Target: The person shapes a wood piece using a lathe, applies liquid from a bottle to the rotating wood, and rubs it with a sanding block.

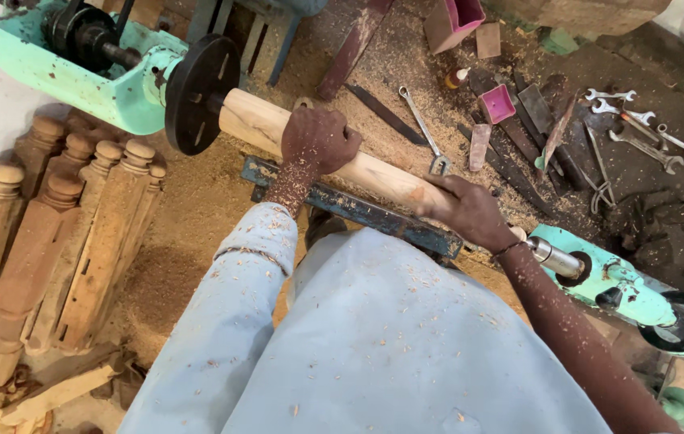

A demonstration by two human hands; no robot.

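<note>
Wooden cylinder (334, 153) lies level, faceplate (201, 83) upper left to tailstock (607, 277) lower right.

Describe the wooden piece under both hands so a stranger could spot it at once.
Find the mint-green lathe with its black round faceplate. The pale wood cylinder runs from that plate toward the tailstock, with the left hand and right hand on it. Unlike the carved legs stacked beside, it is smooth and plain.

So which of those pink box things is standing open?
The big pink box at the top edge: its hollow pink inside shows. The small pink block lower down among the tools looks shallower, and the pale slab below lies flat.
</note>
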